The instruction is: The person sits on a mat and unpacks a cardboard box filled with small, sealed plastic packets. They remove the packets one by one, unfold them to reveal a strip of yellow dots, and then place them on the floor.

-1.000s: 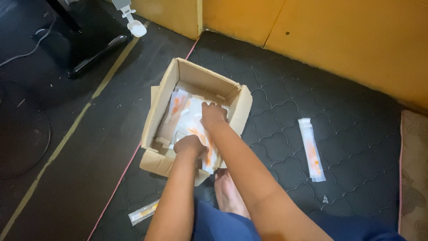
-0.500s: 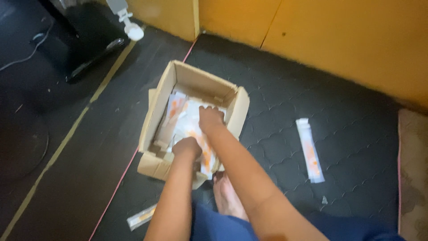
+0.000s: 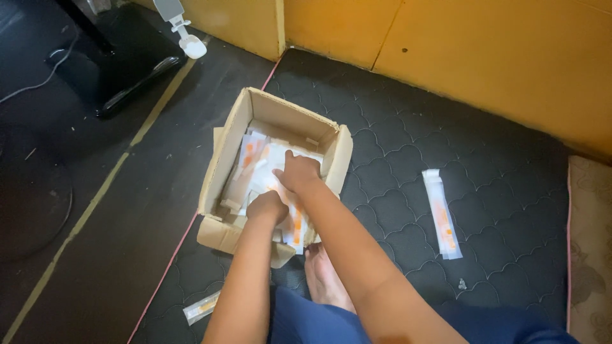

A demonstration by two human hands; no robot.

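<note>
An open cardboard box sits on a dark quilted mat, filled with several long clear packets with orange contents. Both my hands are inside the box. My left hand presses down on the packets near the box's front edge, fingers curled. My right hand rests on the packets a little farther in, fingers bent over them. Whether either hand grips a packet is hidden by the knuckles. My bare foot lies just in front of the box.
One loose packet lies on the mat to the right, and another loose packet at the lower left. A yellow wall runs behind. A black stand base and a white clip sit at the upper left. A patterned cushion is at far right.
The view has shifted slightly. Both hands stay in the box, with my right hand drawn a little nearer to my left hand over the packets.
</note>
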